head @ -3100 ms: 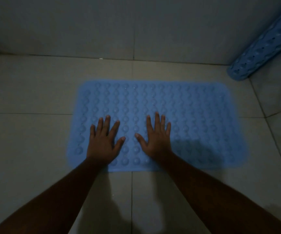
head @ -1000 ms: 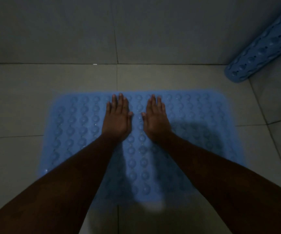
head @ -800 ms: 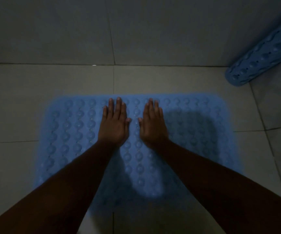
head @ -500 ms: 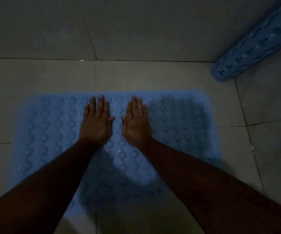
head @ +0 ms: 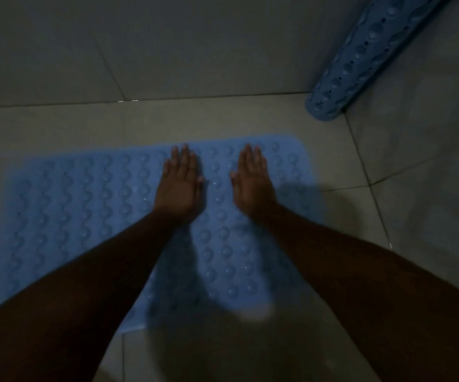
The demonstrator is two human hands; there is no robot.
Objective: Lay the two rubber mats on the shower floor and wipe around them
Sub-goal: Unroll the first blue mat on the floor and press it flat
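Blue mat [head: 85, 216] lay flat on floor tiles [head: 222, 119]. Left hand [head: 180, 186] and right hand [head: 253, 183] pressed palms-down near its 1 o'clock corner, gripping nothing. Second mat [head: 366, 59], rolled, leaned at 2 o'clock. Risk: uneven pressing could leave patches unstuck, letting it slide.

- I see my left hand [head: 178, 188] and right hand [head: 253, 186] pressed flat on the blue mat [head: 85, 205].
- A rolled mat [head: 366, 53] leans in the far right corner.
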